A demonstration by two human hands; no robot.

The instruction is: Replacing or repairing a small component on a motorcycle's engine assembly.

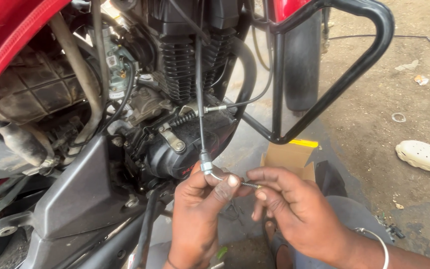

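Near the middle of the scene, the left hand (197, 214) pinches the bent metal end of a thin black cable (201, 107), its thumb and forefinger closed on the silver elbow fitting (208, 167). The right hand (294, 211) closes its fingers (257, 175) on the threaded adjuster (249, 185) at the fitting's tip, just right of the left thumb. The cable runs up past the black engine (185, 144) of a red motorcycle. A black crash guard (324, 89) stands to the right, with a cardboard box (288, 155) on the ground behind the hands and a white shoe (426, 157) far right.
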